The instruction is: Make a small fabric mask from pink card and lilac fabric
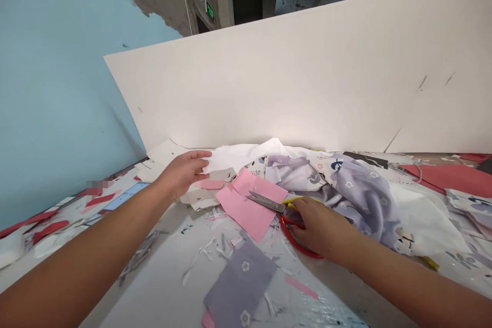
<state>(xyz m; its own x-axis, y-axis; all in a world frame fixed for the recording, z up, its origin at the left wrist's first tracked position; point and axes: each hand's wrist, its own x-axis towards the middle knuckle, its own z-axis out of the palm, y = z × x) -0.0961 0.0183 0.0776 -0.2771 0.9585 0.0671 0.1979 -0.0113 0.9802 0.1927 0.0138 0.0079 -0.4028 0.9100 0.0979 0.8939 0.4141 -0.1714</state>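
Holding a pair of scissors right of centre in the frame: the right hand, fingers closed about the red and yellow handles. Blades slightly parted, pointing to the upper left, over a square-cornered pink cloth at mid-frame.

Left hand, left of centre: empty, fingers spread and thumb apart, beside the white cloth and near the left edge of the pink cloth.

Lower centre: one lavender piece, printed with small white flowers, flat on the white table — a narrow pink strip to its right, thin white scraps to its upper left.

Right of centre, behind the right hand: a rumpled lavender floral cloth. Far right: red cloth.

Across the upper frame: a tall white panel; at left, a light blue wall — and, top centre-left, a small lit green sign.
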